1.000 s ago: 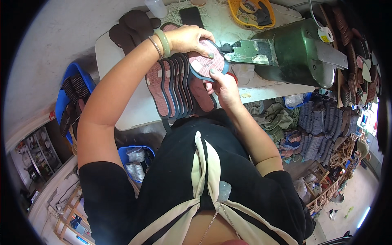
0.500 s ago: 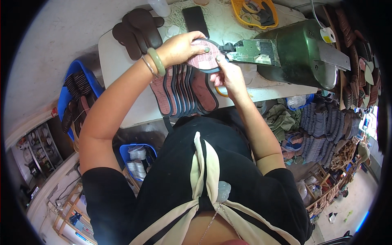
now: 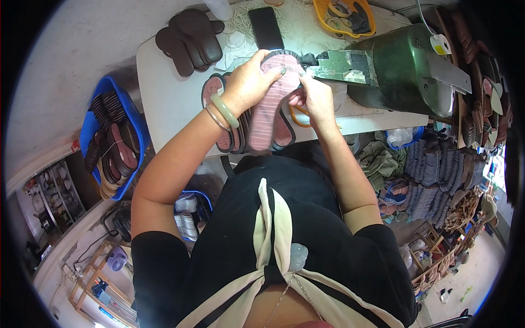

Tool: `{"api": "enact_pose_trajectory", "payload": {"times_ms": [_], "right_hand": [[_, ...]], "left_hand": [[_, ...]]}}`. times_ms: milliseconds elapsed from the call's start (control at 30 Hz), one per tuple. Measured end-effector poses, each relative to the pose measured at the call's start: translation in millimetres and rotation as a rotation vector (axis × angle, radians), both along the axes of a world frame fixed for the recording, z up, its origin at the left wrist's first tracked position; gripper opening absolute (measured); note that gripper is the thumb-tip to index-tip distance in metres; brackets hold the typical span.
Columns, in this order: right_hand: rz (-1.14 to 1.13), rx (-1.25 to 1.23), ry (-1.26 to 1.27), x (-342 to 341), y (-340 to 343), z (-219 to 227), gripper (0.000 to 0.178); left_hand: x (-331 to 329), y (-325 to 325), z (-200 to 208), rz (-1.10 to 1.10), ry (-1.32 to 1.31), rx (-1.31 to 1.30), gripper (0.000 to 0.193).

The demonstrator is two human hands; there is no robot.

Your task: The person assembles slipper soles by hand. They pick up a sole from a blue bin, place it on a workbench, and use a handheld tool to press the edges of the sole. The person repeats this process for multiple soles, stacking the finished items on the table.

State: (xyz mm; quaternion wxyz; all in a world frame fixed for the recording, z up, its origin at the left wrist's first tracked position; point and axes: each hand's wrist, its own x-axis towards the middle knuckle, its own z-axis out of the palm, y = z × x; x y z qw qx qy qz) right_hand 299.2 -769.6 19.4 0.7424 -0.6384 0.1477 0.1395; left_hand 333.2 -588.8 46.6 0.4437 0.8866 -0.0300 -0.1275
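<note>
Between both hands I hold a pinkish shoe insole [image 3: 269, 112] with a dark edge, its long end pointing toward me. My left hand [image 3: 250, 81] grips it from the left, thumb on its face. My right hand [image 3: 316, 101] pinches the right edge near the upper end. That end touches or lies right beside the working head of a green sewing-type machine [image 3: 350, 68]; the exact contact is hidden. Under my hands, a row of similar insoles [image 3: 214, 90] lies on the white table [image 3: 158, 104], partly covered by the held one.
Dark brown insoles [image 3: 192, 41] are piled at the back left, near a black phone [image 3: 266, 28]. A yellow basket [image 3: 365, 22] of tape rolls stands at the back. Left of the table is a blue bin [image 3: 143, 123] of insoles; stacked grey pieces [image 3: 432, 164] are at right.
The insole has turned, so its long end now swings down toward me over the row. My left hand and forearm have moved slightly right and nearer; the right hand stays close to the machine.
</note>
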Motion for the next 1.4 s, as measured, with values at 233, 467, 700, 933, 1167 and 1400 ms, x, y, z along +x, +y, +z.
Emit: {"api": "enact_pose_trajectory", "payload": {"times_ms": [233, 467, 700, 933, 1167, 1400], "right_hand": [[0.212, 0.193, 0.05, -39, 7, 7, 0.026], [0.369, 0.46, 0.147, -30, -21, 14, 0.034], [0.319, 0.354, 0.169, -36, -44, 21, 0.037], [0.207, 0.318, 0.245, -36, -37, 45, 0.037], [0.366, 0.249, 0.002, -22, 95, 27, 0.052], [0.565, -0.89, -1.077, 30, 186, -16, 0.063]], "left_hand": [[1, -9, 0, 0.051, -0.018, 0.025, 0.068], [17, -9, 1, 0.102, -0.009, 0.076, 0.073], [30, -14, -2, 0.154, -0.135, 0.123, 0.065], [49, -5, -22, 0.177, -0.042, 0.012, 0.06], [-38, 104, -130, 0.738, -0.103, -0.298, 0.045], [-131, 117, -163, 0.851, 0.085, 0.092, 0.068]]}}
